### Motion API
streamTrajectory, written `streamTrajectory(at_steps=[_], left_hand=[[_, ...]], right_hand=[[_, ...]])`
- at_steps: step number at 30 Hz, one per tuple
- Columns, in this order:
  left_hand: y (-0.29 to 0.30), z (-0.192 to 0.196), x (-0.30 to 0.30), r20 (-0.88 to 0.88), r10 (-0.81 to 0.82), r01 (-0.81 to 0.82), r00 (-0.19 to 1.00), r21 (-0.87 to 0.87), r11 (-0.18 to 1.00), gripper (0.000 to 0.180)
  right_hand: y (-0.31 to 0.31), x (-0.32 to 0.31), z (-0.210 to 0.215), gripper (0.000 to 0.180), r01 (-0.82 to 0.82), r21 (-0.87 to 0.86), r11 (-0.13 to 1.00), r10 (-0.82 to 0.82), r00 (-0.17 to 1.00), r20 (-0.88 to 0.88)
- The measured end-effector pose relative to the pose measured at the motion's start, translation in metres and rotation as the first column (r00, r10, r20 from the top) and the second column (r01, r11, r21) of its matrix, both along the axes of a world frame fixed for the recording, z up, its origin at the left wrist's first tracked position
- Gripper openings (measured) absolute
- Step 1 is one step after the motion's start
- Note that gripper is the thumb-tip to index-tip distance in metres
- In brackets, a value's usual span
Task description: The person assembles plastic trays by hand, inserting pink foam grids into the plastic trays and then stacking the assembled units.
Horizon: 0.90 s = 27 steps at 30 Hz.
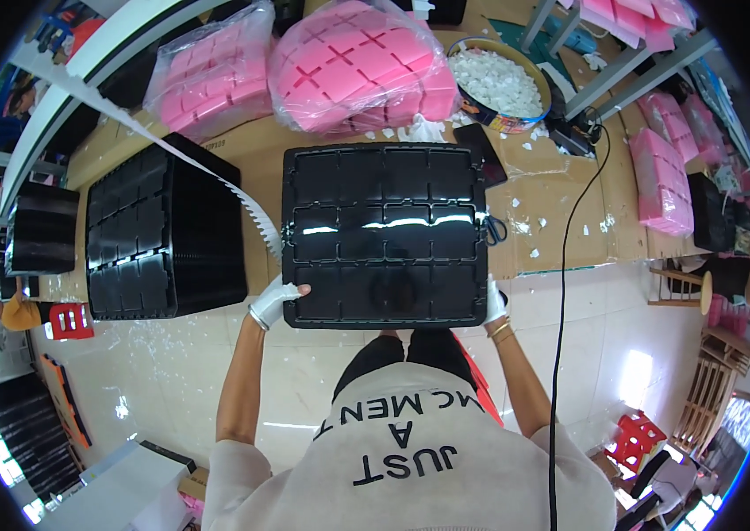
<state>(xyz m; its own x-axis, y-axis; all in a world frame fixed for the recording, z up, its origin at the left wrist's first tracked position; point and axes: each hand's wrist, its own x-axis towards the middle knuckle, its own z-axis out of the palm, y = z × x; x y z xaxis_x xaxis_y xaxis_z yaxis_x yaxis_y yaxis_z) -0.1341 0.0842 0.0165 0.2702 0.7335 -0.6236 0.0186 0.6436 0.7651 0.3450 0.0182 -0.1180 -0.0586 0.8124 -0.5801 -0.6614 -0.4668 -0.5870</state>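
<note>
Gloved left hand (276, 299) and right hand (494, 303) clasped the near corners of a light, seemingly flexible black tray (384, 234).

A tray (385, 234) lies on the table (569, 212) straight before the person, the left hand (276, 301) at its near left corner and the right hand (493, 303) at its near right corner. A tray stack (162, 230) sits left of it. Behind it rest two foam bags (304, 66) (side by side), with a bowl (499, 84) to their right. Scissors (494, 230) lie at the tray's right edge.
</note>
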Motion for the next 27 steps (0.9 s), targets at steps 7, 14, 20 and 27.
streamTrajectory(at_steps=[7,14,20,27], left_hand=[[-0.018,-0.011,0.002,0.075,0.162,-0.156,0.984,-0.073,0.985,0.062],[-0.076,-0.015,0.055,0.053,0.337,-0.327,0.94,-0.147,0.934,0.057],[-0.098,-0.035,0.047,0.029,0.692,-0.649,0.721,0.377,0.66,0.054],[-0.038,0.026,0.014,-0.413,0.784,-0.287,0.464,0.767,0.573,0.052]], right_hand=[[-0.002,-0.025,0.038,0.047,0.137,0.109,0.985,-0.096,0.944,-0.316],[0.008,0.045,0.021,0.034,-0.052,0.166,0.985,0.06,0.997,-0.042],[0.068,0.057,0.096,0.042,-0.295,0.205,0.933,-0.037,0.488,0.872],[0.122,-0.08,0.236,0.045,-0.555,0.523,0.647,0.018,0.697,0.717]])
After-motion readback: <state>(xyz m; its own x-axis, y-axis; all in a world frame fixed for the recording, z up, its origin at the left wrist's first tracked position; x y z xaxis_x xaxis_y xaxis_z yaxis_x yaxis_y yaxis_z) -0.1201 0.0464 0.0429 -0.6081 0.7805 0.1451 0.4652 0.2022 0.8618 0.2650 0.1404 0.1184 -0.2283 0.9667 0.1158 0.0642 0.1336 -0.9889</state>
